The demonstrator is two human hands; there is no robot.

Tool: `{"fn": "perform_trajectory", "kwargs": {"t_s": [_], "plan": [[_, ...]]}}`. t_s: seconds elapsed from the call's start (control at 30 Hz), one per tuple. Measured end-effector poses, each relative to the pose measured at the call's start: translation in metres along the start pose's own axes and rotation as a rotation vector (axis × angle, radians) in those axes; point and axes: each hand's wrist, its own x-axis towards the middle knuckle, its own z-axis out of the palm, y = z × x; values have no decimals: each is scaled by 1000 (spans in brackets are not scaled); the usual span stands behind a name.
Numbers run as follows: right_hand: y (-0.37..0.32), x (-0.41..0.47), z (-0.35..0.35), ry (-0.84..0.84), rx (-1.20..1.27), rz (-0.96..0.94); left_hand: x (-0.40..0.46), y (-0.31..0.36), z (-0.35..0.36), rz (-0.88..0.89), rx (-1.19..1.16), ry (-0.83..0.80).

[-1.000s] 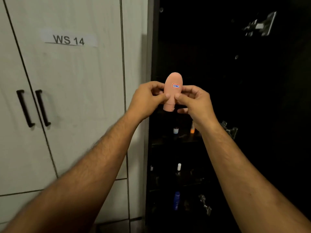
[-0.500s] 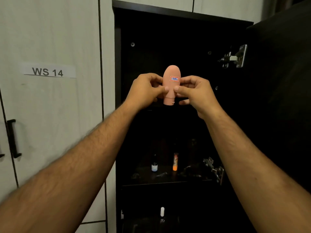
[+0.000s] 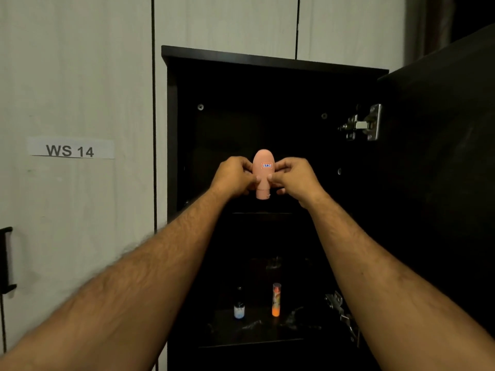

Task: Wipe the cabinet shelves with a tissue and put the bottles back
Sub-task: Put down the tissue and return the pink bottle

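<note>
The bottle [image 3: 263, 173] is pinched by both hands, left [image 3: 233, 177] and right [image 3: 294, 178], and has been raised level with the cabinet's [image 3: 273, 58] upper shelf [image 3: 262, 213] since a second ago; placement there seems next.

Place: storage room or workplace locker area
Evidence: pale cupboard doors [image 3: 80, 76], "WS 14" label [image 3: 71, 150] at left, open dark cabinet [image 3: 267, 60] at centre

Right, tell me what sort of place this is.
Likely a workstation or storage room, not a kitchen: pale cupboard fronts bear a "WS 14" label, and an open dark cabinet holds small bottles. Both hands hold a pink bottle.
</note>
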Motion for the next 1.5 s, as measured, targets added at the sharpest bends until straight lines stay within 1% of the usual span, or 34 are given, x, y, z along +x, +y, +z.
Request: {"fn": "perform_trajectory", "kwargs": {"t_s": [0.13,0.33,0.5,0.63,0.83,1.5], "plan": [[10,1,1,-12,-22,19,2,-5,7,-37,2,-15],[19,3,4,-20,4,9,0,-10,9,-48,-33,-19],[23,3,4,-8,15,7,1,-11,11,-51,-8,-24],[26,5,6,1,-17,-9,2,-13,13,-43,18,-6],[28,4,8,15,-92,-43,3,-13,12,-72,17,-24],[24,-1,7,61,-132,-14,2,-13,14,-90,35,-40]]}}
